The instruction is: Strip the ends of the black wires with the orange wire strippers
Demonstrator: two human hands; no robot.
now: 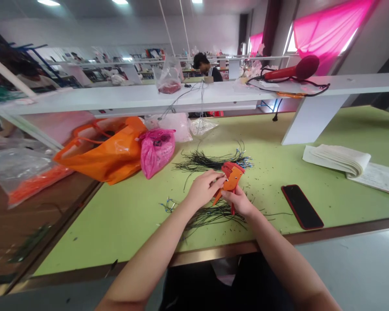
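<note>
My right hand is wrapped round the handles of an orange and red wire stripper, its head tilted up over the table. Close against the tool's left side, my left hand has its fingers pinched together; whatever is between them is too small to make out. Behind the stripper lies a bundle of thin black wires with blue and silver ends at the right. Under my hands spreads a second loose bunch of black wires, some with blue-white ends at its left.
A phone and folded papers lie to the right. An orange bag and a pink bag stand left. Across the back runs a white shelf holding a red corded tool. A person sits beyond.
</note>
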